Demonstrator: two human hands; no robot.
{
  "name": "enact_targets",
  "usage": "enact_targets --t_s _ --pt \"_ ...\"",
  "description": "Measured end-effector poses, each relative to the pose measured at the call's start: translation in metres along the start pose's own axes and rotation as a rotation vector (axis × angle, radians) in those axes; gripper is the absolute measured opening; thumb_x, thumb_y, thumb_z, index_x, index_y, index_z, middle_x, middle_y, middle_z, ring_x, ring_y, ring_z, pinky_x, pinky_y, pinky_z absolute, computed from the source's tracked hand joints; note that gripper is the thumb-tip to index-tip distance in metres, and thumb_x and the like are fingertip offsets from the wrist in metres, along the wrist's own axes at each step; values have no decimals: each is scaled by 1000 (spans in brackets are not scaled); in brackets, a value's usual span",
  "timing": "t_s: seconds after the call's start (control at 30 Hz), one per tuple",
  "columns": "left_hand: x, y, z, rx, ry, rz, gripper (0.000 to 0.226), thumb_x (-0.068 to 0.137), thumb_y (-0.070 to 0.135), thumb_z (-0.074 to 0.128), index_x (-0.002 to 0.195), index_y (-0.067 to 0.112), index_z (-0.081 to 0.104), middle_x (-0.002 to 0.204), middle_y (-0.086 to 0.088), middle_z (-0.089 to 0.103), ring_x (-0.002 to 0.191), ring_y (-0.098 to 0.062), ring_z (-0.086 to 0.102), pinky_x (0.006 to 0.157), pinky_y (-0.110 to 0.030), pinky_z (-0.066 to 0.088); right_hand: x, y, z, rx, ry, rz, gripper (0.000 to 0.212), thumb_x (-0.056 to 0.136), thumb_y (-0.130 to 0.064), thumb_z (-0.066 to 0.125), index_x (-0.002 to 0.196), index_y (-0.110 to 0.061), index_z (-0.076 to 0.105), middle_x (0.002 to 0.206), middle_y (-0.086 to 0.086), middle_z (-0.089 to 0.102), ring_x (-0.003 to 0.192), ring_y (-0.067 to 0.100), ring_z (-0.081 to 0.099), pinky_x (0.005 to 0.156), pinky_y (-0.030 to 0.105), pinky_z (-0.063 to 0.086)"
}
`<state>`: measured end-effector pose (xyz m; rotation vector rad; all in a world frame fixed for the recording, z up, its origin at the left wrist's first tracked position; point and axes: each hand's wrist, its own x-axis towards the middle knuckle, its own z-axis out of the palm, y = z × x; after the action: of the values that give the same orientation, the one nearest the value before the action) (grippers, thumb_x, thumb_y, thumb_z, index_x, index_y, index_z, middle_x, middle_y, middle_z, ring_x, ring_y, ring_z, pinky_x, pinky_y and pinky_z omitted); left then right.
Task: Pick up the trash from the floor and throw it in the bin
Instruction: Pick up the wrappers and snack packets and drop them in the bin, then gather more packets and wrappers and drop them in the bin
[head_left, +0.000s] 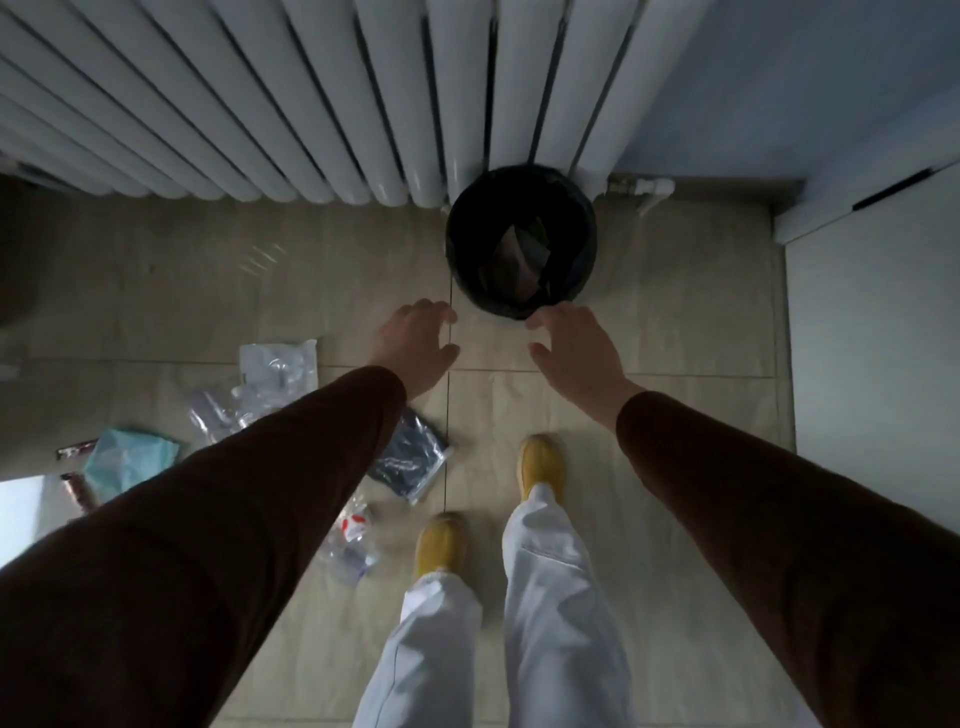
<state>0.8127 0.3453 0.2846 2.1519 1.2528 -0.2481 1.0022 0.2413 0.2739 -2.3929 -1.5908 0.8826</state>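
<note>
**tidyguy:** ok so where are we at? The big white radiator (291, 98) runs along the wall, tiled floor (675, 322) below it, and the black bin (521, 240) sits right against the radiator's foot. There's already some dark stuff down inside the bin, can't tell what.

**mopandgo:** looks to me like the gap between drops. Both arms in brown sleeves are stretched toward the bin, but the left hand (415, 345) and right hand (574, 353) are both spread loose with nothing in them. The right one's fingertips sit just at the near rim.

**tidyguy:** and the trash?

**mopandgo:** plenty left, all on the floor to the person's left, well apart from the bin. Going by size: a teal bag (127, 460) out near the edge, a clear plastic packet (278, 364), a dark packet in clear wrap (410, 457) half under the left sleeve, a crumpled clear wrapper with a red mark (350, 543) just beside the left yellow shoe (440, 543), then a small dark strip (77, 449) by the teal bag.

**tidyguy:** so next move?

**mopandgo:** my guess: turn left, bend down, grab the wrapper by the foot or the dark packet since they're closest. Crinkly film is slippery, so pinch it, don't scoop.
</note>
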Motion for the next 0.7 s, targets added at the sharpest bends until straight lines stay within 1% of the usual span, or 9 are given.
enact_targets --t_s 0.1,0.2,0.3,0.37,0.43,0.53,0.63,0.7 --pt "-57 -21 11 13 -15 -2 37 92 26 63 128 22 59 128 1 60 117 -21 55 99 -41 47 -45 -28 24 27 -4 -13 31 94 -22 59 125 -17 59 128 4 57 119 24 49 99 40 46" --pt "-103 -41 27 8 -27 -58 36 91 22 61 128 21 60 127 0 61 116 -22 56 97 -42 48 -83 -50 51 24 -32 -58 33 93 -20 60 125 -16 60 126 5 59 117 24 50 96 40 47" --pt "-142 -60 47 -1 -19 -105 31 93 22 56 123 20 63 120 -2 64 106 -22 59 90 -39 52 -117 -61 81 21 -61 -92 34 92 -18 60 126 -15 60 127 5 59 117 24 50 96 39 47" --pt "-170 -73 60 14 -12 -127 30 93 22 56 121 20 65 118 -4 65 104 -23 60 88 -36 51 -139 -67 102 17 -66 -108 34 92 -17 60 126 -14 60 126 6 60 115 24 51 94 37 47" --pt "-201 -88 72 10 -27 -149 34 91 21 59 124 21 63 119 -5 65 106 -24 60 90 -37 50 -164 -73 123 31 -64 -108 32 92 -16 61 124 -14 61 122 6 61 112 25 52 91 37 48" --pt "-246 -115 83 -1 -15 -169 37 89 23 64 126 21 63 121 -3 64 108 -24 60 88 -35 50 -198 -92 152 32 -60 -106 32 92 -17 62 125 -15 60 121 6 60 110 24 53 86 33 47" --pt "-284 -150 84 5 -25 -165 39 90 26 65 128 21 62 127 -2 61 115 -24 57 94 -39 49 -224 -122 177 25 -71 -100 33 93 -19 62 125 -17 59 122 6 59 112 25 51 87 35 47" --pt "-309 -177 83 -5 -20 -173 39 89 27 65 128 22 62 127 -2 61 116 -24 57 94 -41 49 -240 -146 194 24 -68 -97 32 92 -20 62 124 -17 59 124 6 58 114 26 50 88 37 48"
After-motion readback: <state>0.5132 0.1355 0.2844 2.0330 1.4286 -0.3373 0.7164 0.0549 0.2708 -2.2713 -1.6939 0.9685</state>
